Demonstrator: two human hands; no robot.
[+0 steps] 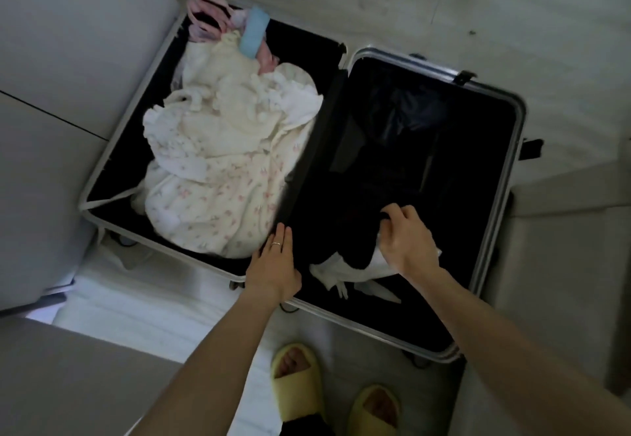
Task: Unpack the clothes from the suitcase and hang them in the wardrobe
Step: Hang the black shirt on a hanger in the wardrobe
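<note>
An open silver-framed suitcase [519,118] lies flat on the floor. Its left half holds a heap of cream clothes with small pink flowers [225,162], pink hangers [208,20] and a light blue item [254,34]. The right half is dark, with black clothing [362,241] over a white garment [338,273]. My left hand [275,264] lies flat with straight fingers on the dark centre divider [314,148]. My right hand [406,241] has its fingers curled into the black clothing and grips it.
Pale cabinet panels [68,59] stand close along the left side of the suitcase. A grey block [563,251] sits to the right. My feet in yellow slippers [300,377] stand on the white floor just in front of the suitcase.
</note>
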